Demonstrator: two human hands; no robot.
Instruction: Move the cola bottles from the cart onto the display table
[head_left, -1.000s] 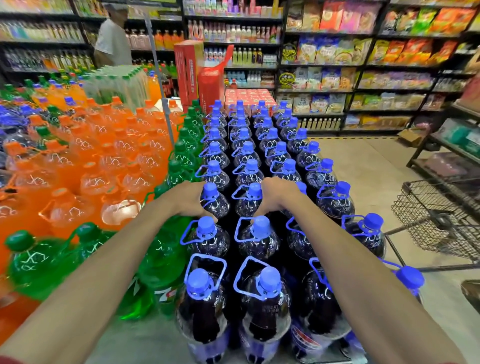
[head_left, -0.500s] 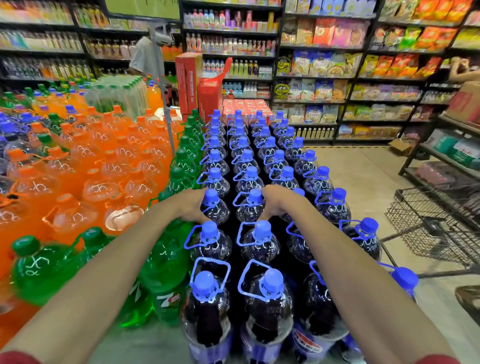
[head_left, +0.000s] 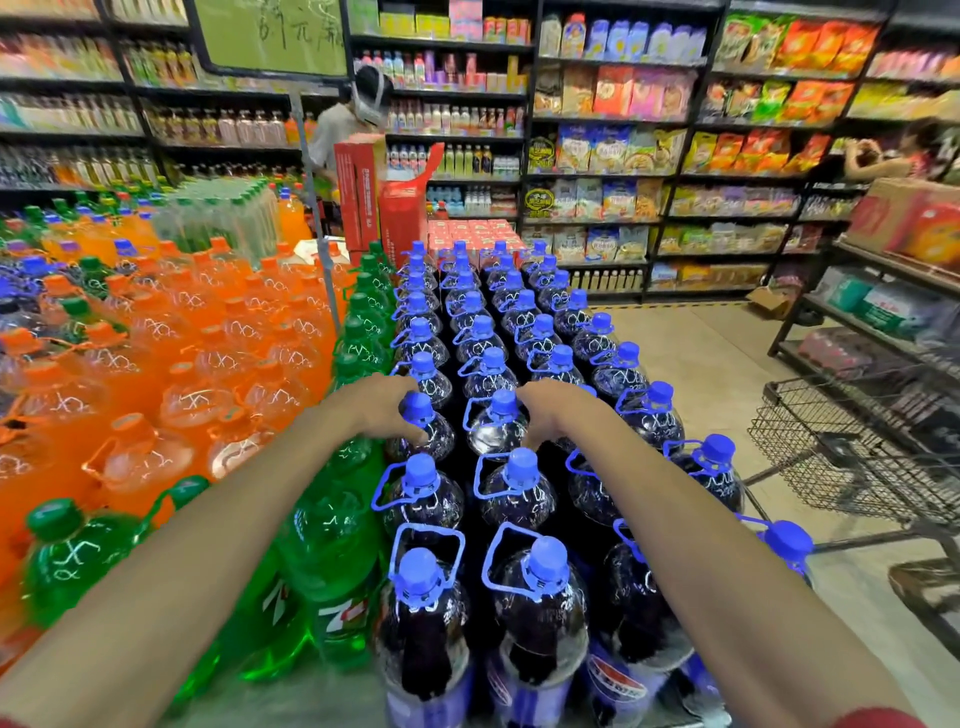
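- Cola bottles (head_left: 540, 597) with blue caps stand packed in tight rows on the bench (head_left: 291, 699), right up against the green bottles (head_left: 332, 561).
- Third row back, the left grip (head_left: 382, 410) is curled round the neck of an edge bottle (head_left: 423, 434). The right grip (head_left: 556, 410) is wrapped over the top of a neighbour bottle (head_left: 588, 388), so its cap is mostly covered.
- If it were me, I'd seat both flat and square with the row before letting go. One tilted bottle could nudge the whole pack.
- Further right, the wire cart (head_left: 857, 457) sits on the floor beside the bench.
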